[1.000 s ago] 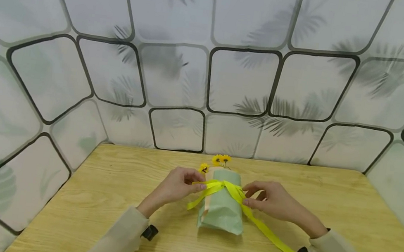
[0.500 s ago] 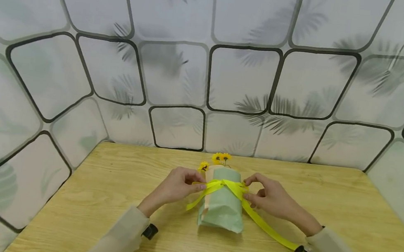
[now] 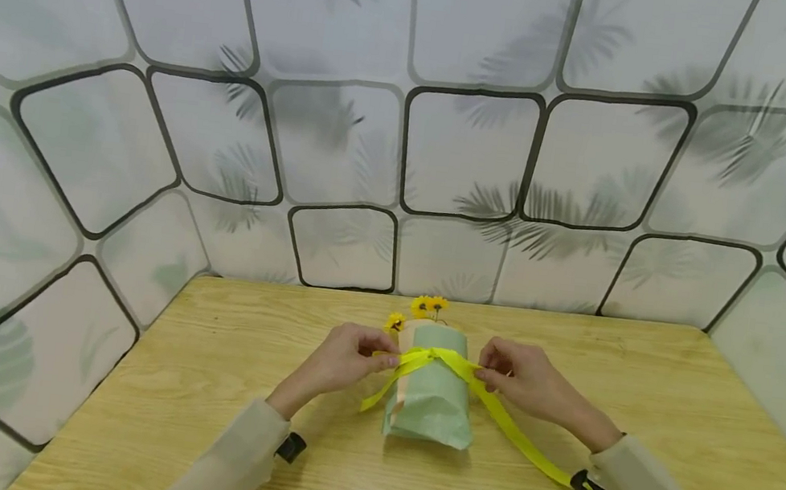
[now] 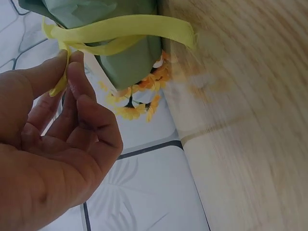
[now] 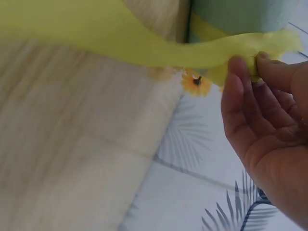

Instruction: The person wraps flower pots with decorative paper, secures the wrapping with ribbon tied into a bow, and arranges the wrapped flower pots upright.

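Observation:
A small bouquet wrapped in pale green paper (image 3: 428,411) lies on the wooden table, its yellow flowers (image 3: 421,306) poking out at the far end. Around the wrap runs a yellow ribbon (image 3: 453,358), knotted at the front. On the left of the knot my left hand (image 3: 351,357) pinches the ribbon between thumb and forefinger; the left wrist view shows the pinched yellow strip (image 4: 58,86). My right hand (image 3: 523,377) pinches the ribbon on the other side, as the right wrist view also shows. From there a long ribbon tail (image 3: 523,446) trails toward the right wrist.
The wooden table (image 3: 242,357) extends to both sides of the bouquet. A patterned curtain-like wall (image 3: 472,157) stands behind its back edge and along the sides. Dark wrist bands (image 3: 291,447) are on both sleeves.
My right hand's thumb and finger have come together on the ribbon, after the forefinger lifted and shifted along it. My left hand keeps its pinch almost unmoved.

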Demonstrator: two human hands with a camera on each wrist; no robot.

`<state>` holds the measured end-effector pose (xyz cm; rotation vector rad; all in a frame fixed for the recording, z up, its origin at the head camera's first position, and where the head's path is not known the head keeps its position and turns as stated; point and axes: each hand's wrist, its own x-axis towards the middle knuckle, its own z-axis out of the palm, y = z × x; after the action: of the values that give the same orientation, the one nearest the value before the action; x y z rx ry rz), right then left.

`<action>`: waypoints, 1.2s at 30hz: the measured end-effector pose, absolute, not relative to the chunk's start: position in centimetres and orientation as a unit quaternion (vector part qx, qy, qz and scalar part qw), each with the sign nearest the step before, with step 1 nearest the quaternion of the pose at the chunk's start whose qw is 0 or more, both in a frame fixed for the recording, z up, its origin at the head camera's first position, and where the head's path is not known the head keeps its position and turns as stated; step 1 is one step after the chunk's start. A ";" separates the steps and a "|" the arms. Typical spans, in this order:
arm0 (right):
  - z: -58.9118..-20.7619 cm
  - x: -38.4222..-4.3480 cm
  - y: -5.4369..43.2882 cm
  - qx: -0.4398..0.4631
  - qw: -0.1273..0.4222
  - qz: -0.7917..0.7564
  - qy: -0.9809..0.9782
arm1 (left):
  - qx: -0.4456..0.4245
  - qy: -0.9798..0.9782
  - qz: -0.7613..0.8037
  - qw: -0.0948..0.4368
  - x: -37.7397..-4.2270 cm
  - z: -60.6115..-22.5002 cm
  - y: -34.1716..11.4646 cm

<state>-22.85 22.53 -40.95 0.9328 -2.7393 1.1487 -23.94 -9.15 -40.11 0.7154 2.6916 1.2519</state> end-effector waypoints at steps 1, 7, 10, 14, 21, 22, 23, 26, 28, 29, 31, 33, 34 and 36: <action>-40.8 -22.9 22.7 0.304 0.032 0.358 -0.882 | 0.235 0.882 0.407 0.041 -24.0 -40.1 -9.2; -40.8 -23.1 23.0 0.330 0.095 0.310 -0.887 | 0.264 0.889 0.372 0.024 -24.3 -40.8 -9.5; -41.0 -23.3 22.8 0.344 0.092 0.305 -0.883 | 0.282 0.889 0.360 0.019 -24.5 -41.0 -9.6; -41.2 -23.3 22.4 0.327 0.113 0.298 -0.890 | 0.263 0.894 0.360 0.042 -24.7 -41.2 -9.8; -40.4 -21.2 20.7 0.175 0.202 0.329 -0.906 | 0.125 0.844 0.480 0.203 -23.8 -41.0 -9.6; -40.2 -20.8 20.3 0.152 0.190 0.335 -0.910 | 0.115 0.839 0.486 0.217 -23.6 -41.0 -9.4; -40.0 -20.6 19.8 0.136 0.171 0.342 -0.914 | 0.111 0.836 0.488 0.225 -23.5 -40.9 -9.1; -39.4 -20.1 18.7 0.103 0.092 0.356 -0.924 | 0.109 0.849 0.465 0.227 -23.4 -40.9 -8.5; -39.3 -20.1 18.2 0.094 0.056 0.356 -0.928 | 0.113 0.851 0.458 0.230 -23.4 -41.0 -8.2; -39.3 -20.1 18.1 0.092 0.045 0.356 -0.929 | 0.115 0.849 0.461 0.233 -23.5 -41.1 -8.1; -39.4 -20.2 17.9 0.089 0.028 0.356 -0.930 | 0.117 0.841 0.468 0.243 -23.6 -41.2 -8.1; -39.6 -20.4 18.0 0.083 0.009 0.355 -0.931 | 0.113 0.835 0.474 0.255 -23.7 -41.3 -8.1; -39.8 -20.5 18.0 0.078 -0.006 0.357 -0.931 | 0.110 0.835 0.472 0.259 -23.8 -41.3 -8.2; -40.1 -20.7 18.2 0.062 -0.053 0.375 -0.924 | 0.108 0.837 0.466 0.266 -24.0 -41.2 -8.3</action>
<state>-20.67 18.24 -40.12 0.2003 -3.0036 1.2180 -23.96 -8.32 -41.20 0.2909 2.2603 1.2576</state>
